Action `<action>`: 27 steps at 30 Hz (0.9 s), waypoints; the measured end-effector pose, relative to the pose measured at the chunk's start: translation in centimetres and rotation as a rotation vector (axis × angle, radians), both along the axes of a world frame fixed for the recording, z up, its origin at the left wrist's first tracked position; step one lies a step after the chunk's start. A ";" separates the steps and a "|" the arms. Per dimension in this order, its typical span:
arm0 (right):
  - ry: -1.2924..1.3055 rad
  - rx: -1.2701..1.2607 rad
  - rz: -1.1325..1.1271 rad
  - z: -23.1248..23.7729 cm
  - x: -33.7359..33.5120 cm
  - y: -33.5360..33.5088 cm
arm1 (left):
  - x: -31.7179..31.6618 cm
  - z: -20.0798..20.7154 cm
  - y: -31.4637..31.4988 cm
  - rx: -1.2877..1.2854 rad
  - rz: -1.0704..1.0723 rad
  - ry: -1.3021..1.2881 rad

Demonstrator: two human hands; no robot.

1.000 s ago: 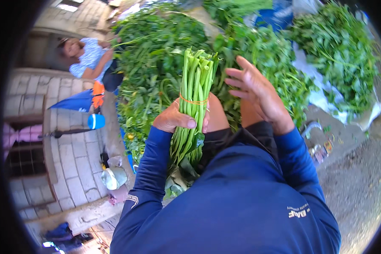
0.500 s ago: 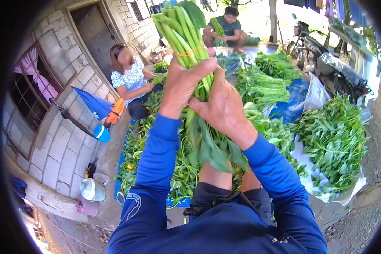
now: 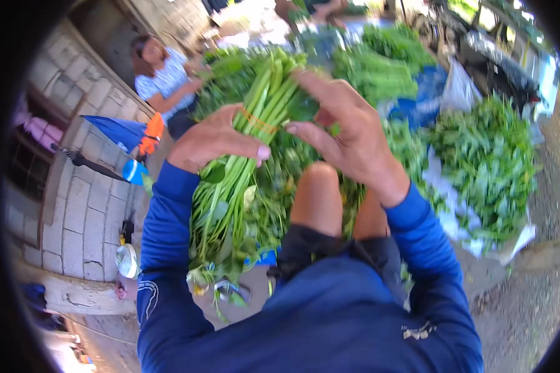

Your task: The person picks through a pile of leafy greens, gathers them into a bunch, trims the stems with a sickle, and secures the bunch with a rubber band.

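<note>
Left of the knees (image 3: 320,196), the left hand (image 3: 210,138) grips a bundle of leafy green stems (image 3: 231,186) — light, I'd guess, crisp-stalked, easily bruised, best held near its orange band (image 3: 258,122). The right hand (image 3: 354,127) hovers wide beside it.

You have two hands near the middle of the frame, one left hand (image 3: 214,140) and one right hand (image 3: 354,130), with one bundle of stems (image 3: 233,177) and at least one orange band (image 3: 258,122). Two other people show: one seated person (image 3: 168,81) at upper left, one cut-off person (image 3: 326,9) at the top edge. You see one pail (image 3: 127,261) at lower left.
</note>
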State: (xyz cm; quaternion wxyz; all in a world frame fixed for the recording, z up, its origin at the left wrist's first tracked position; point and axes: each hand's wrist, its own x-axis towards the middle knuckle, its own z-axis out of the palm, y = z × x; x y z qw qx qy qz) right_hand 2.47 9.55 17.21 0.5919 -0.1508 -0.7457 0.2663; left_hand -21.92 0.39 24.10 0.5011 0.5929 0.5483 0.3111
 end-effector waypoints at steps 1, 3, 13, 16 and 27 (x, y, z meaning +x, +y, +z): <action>-0.161 0.161 0.024 -1.2 0.8 0.3 | 0.7 -2.7 -1.7 -0.133 0.074 -0.116; -0.246 0.258 0.120 -4.2 1.8 -0.1 | 1.3 -9.4 -2.7 -0.257 0.087 -0.233; -0.584 0.224 -0.697 -13.7 8.7 8.9 | 7.2 -18.1 -1.7 -0.321 0.048 -0.442; -0.339 -0.402 -0.010 -11.3 5.4 3.9 | 7.2 -18.3 -2.2 -0.322 0.122 -0.381; -0.124 -0.220 -0.339 -14.2 -0.4 -0.8 | 8.5 -18.6 -1.7 -0.249 0.191 -0.337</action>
